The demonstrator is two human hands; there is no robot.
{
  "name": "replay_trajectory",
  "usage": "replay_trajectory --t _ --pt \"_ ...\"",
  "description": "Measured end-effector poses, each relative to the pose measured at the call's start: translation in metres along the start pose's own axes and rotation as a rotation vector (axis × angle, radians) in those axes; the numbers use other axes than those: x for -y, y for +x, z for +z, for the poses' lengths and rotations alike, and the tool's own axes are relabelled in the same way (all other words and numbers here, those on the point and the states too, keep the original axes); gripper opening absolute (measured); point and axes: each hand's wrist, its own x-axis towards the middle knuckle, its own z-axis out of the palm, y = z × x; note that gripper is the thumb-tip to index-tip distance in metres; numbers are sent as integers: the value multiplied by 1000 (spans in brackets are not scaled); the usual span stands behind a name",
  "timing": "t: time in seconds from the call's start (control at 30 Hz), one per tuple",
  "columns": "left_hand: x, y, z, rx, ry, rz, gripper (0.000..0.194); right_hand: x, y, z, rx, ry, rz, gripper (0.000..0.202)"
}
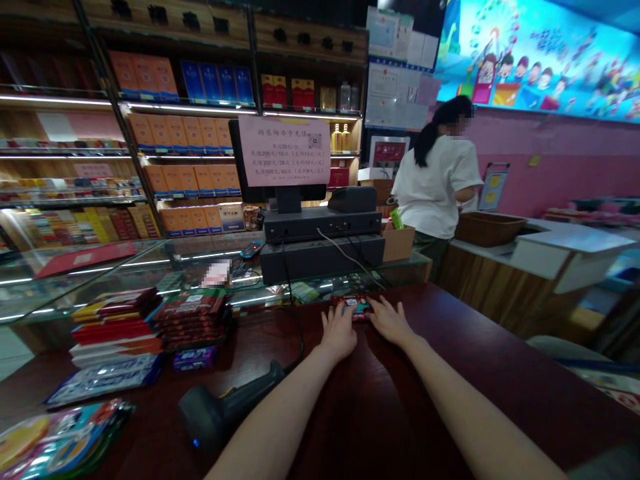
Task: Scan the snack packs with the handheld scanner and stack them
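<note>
A small red snack packet (358, 307) with a blue and white print lies flat near the far edge of the dark red table (390, 400). My left hand (339, 331) rests over its left end, fingers spread and stretched forward. At the right end, my right hand (393, 321) touches the packet with its fingertips, its fingers also apart. Neither hand is visibly closed around it. To the left of my left forearm lies a black barcode scanner (220, 403) with a small blue light.
Stacked red packets (193, 317), piled packs (117, 327) and colourful bags (65, 437) occupy the table's left side. Beyond the table, a monitor with a pink sign (285, 152) stands above a black cash drawer (323, 257) on a glass counter. A person in white (435, 187) stands behind, facing away.
</note>
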Motion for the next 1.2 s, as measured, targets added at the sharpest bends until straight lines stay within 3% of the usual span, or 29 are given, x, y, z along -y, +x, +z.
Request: replay_trajectory --t 0.27,0.5,0.93,1.2 --pt "8 -13 -25 -45 85 44 71 9 -11 -2 -35 -20 -1 56" --pt "23 -32 -55 -99 108 52 64 35 -21 -11 -62 -17 -75 60" --pt "65 -86 -122 -201 300 158 52 122 -25 -7 -67 -8 -238 64" --pt "103 -119 -163 -271 376 90 53 180 -27 -12 -47 33 -342 66"
